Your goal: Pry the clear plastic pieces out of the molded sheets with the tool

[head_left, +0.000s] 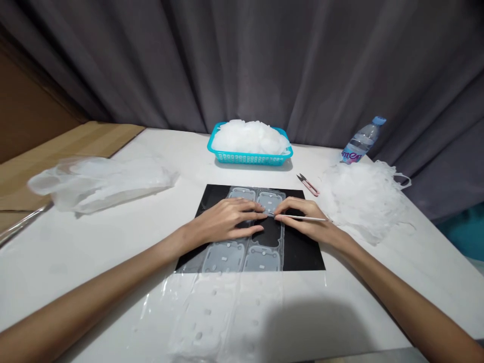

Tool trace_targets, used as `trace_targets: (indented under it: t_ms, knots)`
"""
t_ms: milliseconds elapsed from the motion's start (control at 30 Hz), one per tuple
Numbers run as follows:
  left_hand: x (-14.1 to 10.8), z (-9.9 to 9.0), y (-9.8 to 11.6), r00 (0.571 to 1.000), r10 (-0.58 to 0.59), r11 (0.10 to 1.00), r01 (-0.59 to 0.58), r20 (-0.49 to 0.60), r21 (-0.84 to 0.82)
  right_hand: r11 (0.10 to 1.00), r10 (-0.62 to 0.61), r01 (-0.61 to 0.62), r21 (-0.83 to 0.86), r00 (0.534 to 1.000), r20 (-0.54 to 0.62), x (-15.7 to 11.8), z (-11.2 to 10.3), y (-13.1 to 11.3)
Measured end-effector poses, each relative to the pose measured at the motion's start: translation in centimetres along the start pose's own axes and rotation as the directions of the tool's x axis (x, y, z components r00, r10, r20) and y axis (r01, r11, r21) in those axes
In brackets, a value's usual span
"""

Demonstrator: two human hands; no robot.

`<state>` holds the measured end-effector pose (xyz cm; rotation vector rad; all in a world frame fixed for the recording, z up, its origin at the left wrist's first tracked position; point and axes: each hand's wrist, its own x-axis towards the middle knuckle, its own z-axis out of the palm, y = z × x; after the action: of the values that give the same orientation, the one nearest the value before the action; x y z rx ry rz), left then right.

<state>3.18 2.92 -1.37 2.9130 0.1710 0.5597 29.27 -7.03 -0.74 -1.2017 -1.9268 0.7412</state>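
Observation:
A clear plastic sheet (262, 258) with rounded rectangular shapes lies across a black mat (304, 257) and runs down over the white table. My left hand (230, 219) rests flat on the sheet, its fingers apart and pointing right. Pinched in my right hand (302, 217) is a thin white stick (312, 219), its tip hidden at the fingertips, which touch the sheet beside my left fingers. Between and below the hands, one section of the sheet shows bare black mat.
Behind the mat stands a blue basket (249, 159) heaped with white pieces. Pink-handled snips (309, 185), a white scrap pile (363, 199) and a water bottle (363, 141) are right. A plastic bag (109, 181) and cardboard (91, 143) lie left.

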Motion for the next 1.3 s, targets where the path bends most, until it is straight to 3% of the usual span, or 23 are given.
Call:
trace_targets:
  t_ms: [267,667,967,1067,1300]
  knots:
    - [0.1,-0.7,0.6,0.996,-0.057,0.997,0.061,0.074,-0.049,0.997,-0.048,0.051,-0.052,0.997,0.052,-0.3,-0.3,0.6]
    - [-0.1,-0.5,1.1,0.988,-0.138,0.980,0.146,0.070,-0.132,0.984,-0.131,0.139,-0.111,0.988,0.077,-0.4,-0.2,0.0]
    - [0.0,-0.4,0.9,0.987,-0.151,0.977,0.159,0.064,-0.142,0.916,-0.263,0.303,-0.264,0.949,0.174,-0.6,-0.1,0.3]
    - [-0.1,-0.3,0.9,0.986,-0.152,0.978,0.159,0.066,-0.134,0.922,-0.234,0.283,-0.263,0.951,0.203,-0.9,-0.5,0.5]
    - [-0.3,-0.3,0.9,0.983,-0.170,0.973,0.179,0.076,-0.143,0.940,-0.212,0.243,-0.241,0.966,0.146,-1.3,-0.5,0.1]
